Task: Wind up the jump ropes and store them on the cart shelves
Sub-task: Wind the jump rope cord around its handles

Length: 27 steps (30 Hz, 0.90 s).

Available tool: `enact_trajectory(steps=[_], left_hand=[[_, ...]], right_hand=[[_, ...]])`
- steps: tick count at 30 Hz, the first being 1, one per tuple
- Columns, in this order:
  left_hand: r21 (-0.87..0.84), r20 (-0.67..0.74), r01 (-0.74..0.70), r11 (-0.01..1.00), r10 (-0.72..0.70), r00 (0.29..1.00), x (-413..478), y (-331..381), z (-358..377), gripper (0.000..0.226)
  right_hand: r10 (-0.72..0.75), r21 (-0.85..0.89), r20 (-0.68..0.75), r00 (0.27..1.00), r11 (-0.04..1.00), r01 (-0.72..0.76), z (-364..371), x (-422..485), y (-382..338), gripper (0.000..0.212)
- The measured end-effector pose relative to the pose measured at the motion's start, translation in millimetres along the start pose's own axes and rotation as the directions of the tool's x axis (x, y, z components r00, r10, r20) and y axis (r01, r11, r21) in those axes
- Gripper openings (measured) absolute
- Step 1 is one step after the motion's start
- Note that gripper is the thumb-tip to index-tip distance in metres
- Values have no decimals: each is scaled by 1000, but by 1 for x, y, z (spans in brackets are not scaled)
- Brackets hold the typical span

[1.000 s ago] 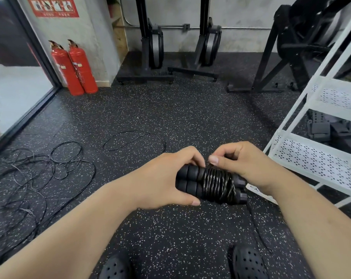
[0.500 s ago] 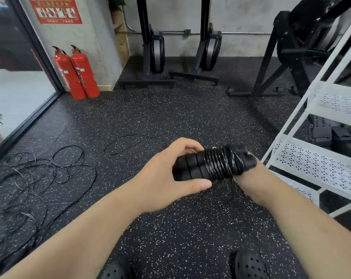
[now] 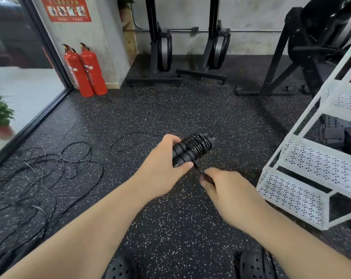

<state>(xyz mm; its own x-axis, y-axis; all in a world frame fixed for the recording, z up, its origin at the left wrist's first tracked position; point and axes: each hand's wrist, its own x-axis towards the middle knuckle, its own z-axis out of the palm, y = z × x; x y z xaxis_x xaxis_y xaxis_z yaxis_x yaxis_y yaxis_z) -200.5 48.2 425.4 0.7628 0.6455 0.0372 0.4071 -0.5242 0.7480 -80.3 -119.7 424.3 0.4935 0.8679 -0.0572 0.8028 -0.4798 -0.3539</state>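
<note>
Speckled black floor (image 3: 170,109); loose ropes (image 3: 55,168) left, white cart (image 3: 311,164) right. Left grip (image 3: 160,170) clasps wound jump rope (image 3: 192,147); right grip (image 3: 229,192) pinches its tail.

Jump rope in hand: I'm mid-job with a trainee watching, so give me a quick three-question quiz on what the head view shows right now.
1. True or false: the left hand grips the jump rope, whose cord is coiled round its two handles.
2. What does the right hand pinch?
A) the cord end trailing from the coil
B) a fire extinguisher
C) a cart shelf
3. Fill in: the tangled ropes still to be wound lie on the floor to the person's ____.

Key: 1 true; 2 A; 3 left.
</note>
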Motion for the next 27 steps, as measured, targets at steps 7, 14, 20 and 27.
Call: enact_trajectory(steps=[7,14,20,27], left_hand=[[237,93,-65,969,44,995,3,-6,5,56],[260,359,-199,945,97,928,-7,0,3,52],[257,462,-322,911,177,869,-14,15,2,53],[225,522,-343,912,184,833,-18,24,2,54]], right_hand=[[-155,-312,-175,972,945,95,-24,-1,-5,26],[-109,-2,-163,981,994,110,-35,17,26,20],[-91,213,75,993,974,74,-46,26,42,16],[-137,339,47,989,934,113,-48,24,45,25]])
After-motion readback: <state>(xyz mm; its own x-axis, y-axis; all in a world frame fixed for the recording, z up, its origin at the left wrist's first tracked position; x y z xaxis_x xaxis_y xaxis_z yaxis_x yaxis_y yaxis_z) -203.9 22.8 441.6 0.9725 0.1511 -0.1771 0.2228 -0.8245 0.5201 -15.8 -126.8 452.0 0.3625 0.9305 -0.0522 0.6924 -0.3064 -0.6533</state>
